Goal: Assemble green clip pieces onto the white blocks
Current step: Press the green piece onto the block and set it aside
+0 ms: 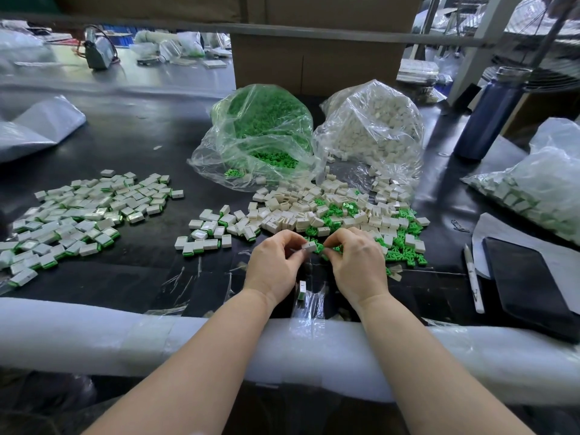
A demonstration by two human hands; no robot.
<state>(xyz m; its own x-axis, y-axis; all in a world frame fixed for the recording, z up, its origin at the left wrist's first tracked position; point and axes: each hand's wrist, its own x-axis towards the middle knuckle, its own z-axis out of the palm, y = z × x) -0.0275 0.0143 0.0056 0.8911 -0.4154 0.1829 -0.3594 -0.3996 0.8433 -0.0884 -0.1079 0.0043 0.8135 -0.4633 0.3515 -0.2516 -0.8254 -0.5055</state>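
Over the dark table (131, 142), the left hand (276, 265) pinched a white block (309, 246) at its fingertips, while the right hand (357, 262) curled beside it, touching it, just above loose green clips (405, 252); whether it held one, I couldn't tell.

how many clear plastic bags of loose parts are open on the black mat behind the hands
2: the bag of green clips at centre, and the bag of white blocks beside it on its right. Other bags at the edges look separate.

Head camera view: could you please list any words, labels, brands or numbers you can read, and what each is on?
None can be read.
White pen: a dark mark near its lower end, too small to read.
Blue bottle: no label shows.
Cardboard box: plain face.
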